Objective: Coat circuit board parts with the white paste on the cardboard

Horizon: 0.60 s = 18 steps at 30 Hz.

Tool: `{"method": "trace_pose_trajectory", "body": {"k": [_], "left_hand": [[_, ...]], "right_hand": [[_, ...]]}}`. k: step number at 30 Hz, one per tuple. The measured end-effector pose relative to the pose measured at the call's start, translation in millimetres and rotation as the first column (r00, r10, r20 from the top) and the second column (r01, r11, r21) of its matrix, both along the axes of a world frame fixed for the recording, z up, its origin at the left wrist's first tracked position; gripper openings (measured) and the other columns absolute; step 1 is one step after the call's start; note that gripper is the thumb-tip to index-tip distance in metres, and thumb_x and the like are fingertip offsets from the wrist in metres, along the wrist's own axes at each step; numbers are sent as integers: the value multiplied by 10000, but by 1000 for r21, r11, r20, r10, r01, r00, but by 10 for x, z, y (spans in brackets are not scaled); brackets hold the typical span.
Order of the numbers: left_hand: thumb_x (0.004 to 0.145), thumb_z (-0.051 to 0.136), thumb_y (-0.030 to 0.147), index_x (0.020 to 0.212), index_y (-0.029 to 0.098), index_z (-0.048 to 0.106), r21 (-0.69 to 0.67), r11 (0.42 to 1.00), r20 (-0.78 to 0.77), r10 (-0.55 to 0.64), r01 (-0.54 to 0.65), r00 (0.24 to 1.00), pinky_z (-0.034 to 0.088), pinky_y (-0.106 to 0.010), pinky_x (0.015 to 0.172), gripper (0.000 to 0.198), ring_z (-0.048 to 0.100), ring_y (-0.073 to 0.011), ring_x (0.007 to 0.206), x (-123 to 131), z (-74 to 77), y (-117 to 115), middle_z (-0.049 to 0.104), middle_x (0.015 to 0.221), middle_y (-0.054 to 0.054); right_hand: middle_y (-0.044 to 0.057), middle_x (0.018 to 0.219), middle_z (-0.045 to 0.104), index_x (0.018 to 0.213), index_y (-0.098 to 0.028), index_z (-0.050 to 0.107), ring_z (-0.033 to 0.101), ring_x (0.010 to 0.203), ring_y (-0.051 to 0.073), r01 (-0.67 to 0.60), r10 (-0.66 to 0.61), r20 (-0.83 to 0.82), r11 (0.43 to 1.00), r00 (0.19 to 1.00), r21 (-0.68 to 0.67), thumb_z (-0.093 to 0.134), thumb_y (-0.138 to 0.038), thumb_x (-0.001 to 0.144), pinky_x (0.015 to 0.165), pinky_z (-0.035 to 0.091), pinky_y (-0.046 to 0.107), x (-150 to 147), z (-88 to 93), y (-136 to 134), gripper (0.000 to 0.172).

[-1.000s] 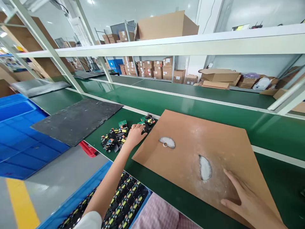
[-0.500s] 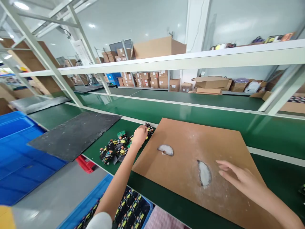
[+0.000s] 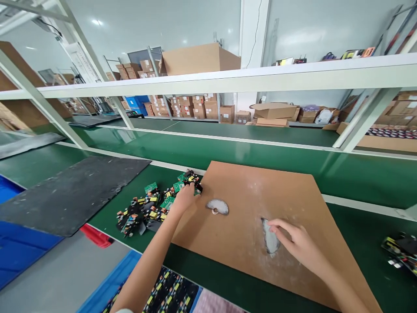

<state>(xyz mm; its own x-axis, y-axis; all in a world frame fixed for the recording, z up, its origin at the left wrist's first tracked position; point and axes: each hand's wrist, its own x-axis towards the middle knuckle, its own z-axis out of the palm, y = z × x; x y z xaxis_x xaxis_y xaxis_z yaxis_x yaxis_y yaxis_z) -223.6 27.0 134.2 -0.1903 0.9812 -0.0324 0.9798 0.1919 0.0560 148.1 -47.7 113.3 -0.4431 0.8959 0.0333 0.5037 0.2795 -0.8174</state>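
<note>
While the left hand [image 3: 184, 198] curls its fingers onto a circuit board [image 3: 188, 179] at the pile's [image 3: 146, 208] far edge, neighbouring boards under those fingers could snag and scatter, as the right hand's [image 3: 295, 243] loosely spread fingertips smear the white patch [image 3: 269, 237] beneath them.

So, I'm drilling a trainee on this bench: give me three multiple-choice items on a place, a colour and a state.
1. Where does the pile of circuit boards lie?
A) left of the brown board
B) on the top shelf
C) on the dark mat

2. What colour is the bench surface?
A) red
B) green
C) yellow

3. The right hand is:
A) fisted on the mat
B) raised overhead
C) fingers on a worn grey patch

A: the pile sits beside the brown board.
B: it is plainly green.
C: fingertips touch the patch.
</note>
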Motion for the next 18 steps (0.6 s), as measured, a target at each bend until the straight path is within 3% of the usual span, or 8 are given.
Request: {"method": "trace_pose_trajectory", "body": {"k": [4, 6, 7, 9, 10, 12, 15, 18], "left_hand": [[868, 528, 290, 1278, 50, 428, 96, 995, 96, -36, 27, 995, 441, -376, 914, 486, 560, -316, 1124, 136, 184, 23, 585, 1190, -213], [890, 508, 372, 1322, 107, 410, 176, 977, 406, -184, 121, 895, 453, -364, 917, 516, 573, -280, 1113, 353, 297, 35, 581, 1225, -171], [879, 528, 422, 1331, 136, 416, 199, 960, 618, -278, 196, 735, 463, -360, 911, 546, 582, -267, 1100, 493, 335, 40, 580, 1239, -153], [828, 596, 506, 1316, 157, 455, 216, 905, 929, -306, 366, 207, 481, -376, 899, 616, 602, -265, 1066, 810, 347, 44, 579, 1249, -152], [810, 618, 526, 1288, 149, 487, 214, 871, 974, -224, 442, -31, 485, -390, 897, 623, 611, -271, 1050, 972, 316, 37, 582, 1246, -164], [818, 626, 501, 1202, 122, 558, 195, 826, 945, -13, 529, -327, 483, -411, 900, 544, 626, -284, 1023, 1266, 191, -1, 592, 1227, -189], [870, 567, 401, 1133, 119, 602, 105, 799, 851, 236, 592, -469, 458, -421, 935, 387, 621, -286, 1043, 1579, -74, -119, 602, 1222, -177], [874, 523, 377, 1143, 143, 600, -11, 759, 778, 416, 651, -472, 437, -424, 958, 365, 611, -269, 1052, 1738, -289, -255, 635, 1170, -140]], "right_hand": [[51, 1068, 644, 1115, -274, 604, 612, 958, 237, 26, -24, -59, 999, 998, 35, 348, -538, 979, 786, 514, 335, -59, -63, -5, 392], [72, 1137, 615, 1237, -273, 534, 588, 1027, 254, 98, -89, -124, 993, 988, 68, 372, -519, 974, 850, 508, 382, -113, -111, -3, 395], [84, 1181, 588, 1305, -268, 476, 570, 1062, 261, 142, -122, -172, 984, 978, 105, 400, -505, 966, 891, 497, 410, -144, -133, 0, 421], [105, 1294, 500, 1411, -266, 341, 531, 1128, 268, 216, -156, -279, 956, 947, 199, 471, -475, 940, 959, 467, 450, -204, -163, 8, 532], [110, 1357, 436, 1441, -275, 282, 514, 1152, 268, 242, -157, -325, 940, 932, 240, 505, -463, 926, 975, 460, 458, -227, -168, 15, 592], [106, 1458, 299, 1465, -304, 208, 487, 1186, 272, 283, -159, -385, 914, 909, 290, 554, -455, 907, 977, 462, 459, -251, -160, 27, 674], [103, 1497, 229, 1474, -312, 171, 435, 1238, 290, 327, -198, -393, 898, 898, 296, 594, -468, 890, 999, 441, 470, -242, -134, 40, 737], [112, 1465, 295, 1471, -275, 198, 395, 1271, 302, 313, -229, -308, 914, 923, 260, 623, -459, 864, 1022, 415, 479, -215, -132, 46, 763]]}}
